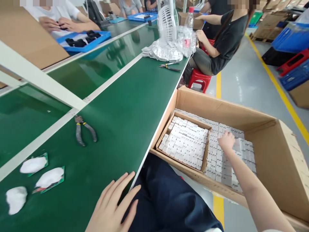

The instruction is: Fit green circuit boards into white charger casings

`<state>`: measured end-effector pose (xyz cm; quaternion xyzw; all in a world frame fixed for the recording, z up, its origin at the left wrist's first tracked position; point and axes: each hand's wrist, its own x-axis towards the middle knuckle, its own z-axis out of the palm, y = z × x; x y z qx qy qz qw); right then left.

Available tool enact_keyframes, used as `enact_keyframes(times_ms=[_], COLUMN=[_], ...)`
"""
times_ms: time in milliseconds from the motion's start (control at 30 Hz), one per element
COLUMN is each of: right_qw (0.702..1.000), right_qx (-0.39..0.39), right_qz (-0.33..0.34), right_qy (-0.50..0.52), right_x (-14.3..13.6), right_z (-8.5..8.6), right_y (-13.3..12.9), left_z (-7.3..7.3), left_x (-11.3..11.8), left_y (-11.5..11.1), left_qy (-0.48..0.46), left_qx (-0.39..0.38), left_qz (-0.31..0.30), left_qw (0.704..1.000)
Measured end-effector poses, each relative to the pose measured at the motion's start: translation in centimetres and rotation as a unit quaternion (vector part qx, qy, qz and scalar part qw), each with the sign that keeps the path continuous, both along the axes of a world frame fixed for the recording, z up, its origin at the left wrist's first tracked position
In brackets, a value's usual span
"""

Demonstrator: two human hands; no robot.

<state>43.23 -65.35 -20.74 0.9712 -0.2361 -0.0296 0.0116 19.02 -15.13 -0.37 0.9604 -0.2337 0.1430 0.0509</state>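
Note:
My left hand (113, 203) rests at the near edge of the green table (127, 106), fingers spread, with nothing in it. My right hand (227, 141) reaches into a big cardboard box (200, 101), fingers curled down over rows of small white rectangular blocks (213, 151). Whatever its fingertips grip is hidden. Left of that hand, a smaller open carton (158, 145) sits inside the big box, filled with more white blocks (185, 138). On the table at left lie two white lumps on green pieces (49, 178) (35, 165) and a separate white lump (16, 199).
Pliers (82, 129) lie open on the table, with cutters (170, 66) farther off. Beyond stand a white fan (166, 25), clear plastic bags (166, 50) and a bottle (190, 19). A person (224, 38) sits on a red stool (200, 77). A blue tray (84, 46) holds black parts.

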Motion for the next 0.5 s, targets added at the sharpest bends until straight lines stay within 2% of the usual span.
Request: enact_keyframes(times_ms=[100,200,300,400,500], right_qw=[0.996,0.992,0.991,0.993,0.994], right_qx=[-0.026,-0.032,-0.047,-0.047,-0.043], right_qz=[-0.073,-0.105,-0.104,-0.072,-0.041], right_qy=[0.037,0.069,0.072,0.085,0.096], right_x=[-2.2,-3.4,-4.2,-4.9,-5.0], right_z=[-0.3,-1.4,-3.1,-4.7,-5.5], right_y=[-7.1,-10.6,-10.7,-9.4,-8.7], left_z=[0.0,0.2,0.5,0.7,0.6], left_x=[0.1,0.1,0.2,0.2,0.1], left_y=[0.0,-0.1,-0.3,-0.4,-0.4], left_qy=[-0.001,0.0,0.013,0.028,0.027], left_qx=[0.018,0.028,0.022,0.017,0.013], left_qz=[0.006,0.016,0.023,0.023,0.022], left_qw=[1.0,0.999,0.999,0.999,0.999])
